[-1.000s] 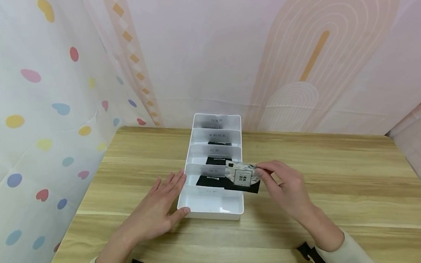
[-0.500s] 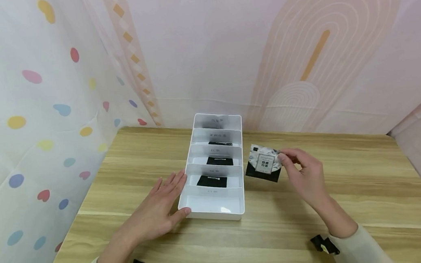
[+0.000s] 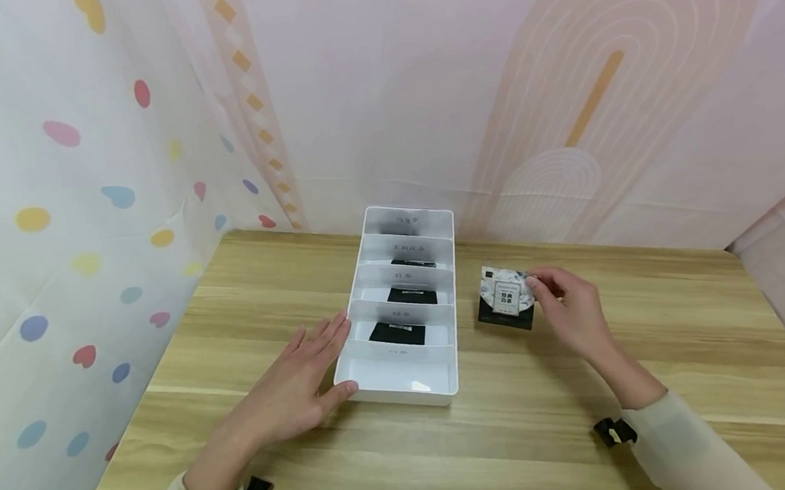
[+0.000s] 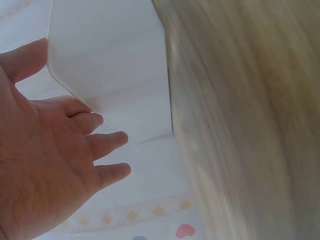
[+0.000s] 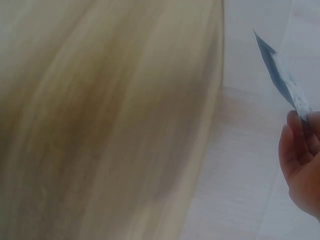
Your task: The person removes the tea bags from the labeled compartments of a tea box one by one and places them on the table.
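A white box (image 3: 398, 402) with several labelled compartments stands lengthwise on the wooden table. My left hand (image 3: 300, 388) lies spread along its left side, thumb at the near corner; in the left wrist view the straight fingers (image 4: 112, 175) reach along the box wall (image 4: 115, 70). To the right of the box, my right hand (image 3: 571, 308) pinches a black-and-white tea bag sachet (image 3: 506, 298) by its right edge. The right wrist view shows the sachet (image 5: 280, 72) edge-on, held up between thumb and fingers. Black sachets (image 3: 399, 333) lie in the middle compartments; the nearest compartment shows only its white floor.
The wooden table (image 3: 672, 332) extends on both sides of the box. A pink-and-white patterned cloth (image 3: 382, 94) hangs behind it, and a dotted cloth (image 3: 90, 220) along the left. Black straps (image 3: 614, 432) sit at both wrists.
My right hand has drawn the sachet from over the box's near compartments out to the right and slightly back. My left hand has stayed at the box's left side.
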A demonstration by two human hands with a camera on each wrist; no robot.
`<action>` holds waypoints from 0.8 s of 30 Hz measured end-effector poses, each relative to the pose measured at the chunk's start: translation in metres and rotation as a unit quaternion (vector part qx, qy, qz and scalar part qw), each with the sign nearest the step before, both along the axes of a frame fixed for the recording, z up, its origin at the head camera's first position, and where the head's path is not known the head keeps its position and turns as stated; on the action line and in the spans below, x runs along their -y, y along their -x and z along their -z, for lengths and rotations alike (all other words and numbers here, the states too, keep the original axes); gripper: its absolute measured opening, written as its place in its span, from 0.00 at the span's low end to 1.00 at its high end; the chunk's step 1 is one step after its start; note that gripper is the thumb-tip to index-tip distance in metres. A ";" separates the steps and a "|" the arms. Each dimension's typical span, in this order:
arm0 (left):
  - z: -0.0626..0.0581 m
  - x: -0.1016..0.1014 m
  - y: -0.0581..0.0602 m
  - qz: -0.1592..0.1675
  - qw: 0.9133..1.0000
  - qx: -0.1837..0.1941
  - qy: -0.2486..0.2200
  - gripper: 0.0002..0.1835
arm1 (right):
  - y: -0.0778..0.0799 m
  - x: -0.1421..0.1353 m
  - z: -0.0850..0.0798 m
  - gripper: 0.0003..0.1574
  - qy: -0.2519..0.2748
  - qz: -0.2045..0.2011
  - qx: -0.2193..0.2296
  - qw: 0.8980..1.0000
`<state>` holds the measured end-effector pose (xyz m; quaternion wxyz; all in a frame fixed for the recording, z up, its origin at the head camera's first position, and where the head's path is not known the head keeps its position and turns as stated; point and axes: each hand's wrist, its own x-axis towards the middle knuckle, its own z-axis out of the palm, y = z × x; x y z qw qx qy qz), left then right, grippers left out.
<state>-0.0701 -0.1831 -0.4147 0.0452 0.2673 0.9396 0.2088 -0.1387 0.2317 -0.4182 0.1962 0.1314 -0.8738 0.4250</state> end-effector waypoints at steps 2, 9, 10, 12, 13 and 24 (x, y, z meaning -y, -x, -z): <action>0.000 0.000 0.000 0.001 1.000 0.000 -0.001 0.45 | 0.002 -0.002 0.002 0.08 -0.010 0.002 0.022 1.000; 0.000 0.001 0.000 0.003 1.000 0.001 -0.007 0.45 | 0.009 -0.008 0.005 0.09 -0.027 -0.005 0.069 0.997; 0.000 0.001 0.000 0.002 1.000 0.001 -0.006 0.45 | 0.010 -0.008 0.005 0.09 -0.027 -0.007 0.072 0.997; -0.001 0.001 0.000 0.002 1.000 0.001 -0.006 0.45 | 0.012 -0.010 0.006 0.09 -0.026 -0.011 0.079 0.996; -0.001 0.001 0.000 0.001 1.000 0.001 -0.007 0.45 | 0.013 -0.010 0.007 0.09 -0.025 -0.012 0.082 0.996; 0.001 0.002 -0.001 0.000 1.000 0.000 -0.012 0.45 | 0.025 -0.019 0.022 0.09 -0.015 -0.009 0.139 0.990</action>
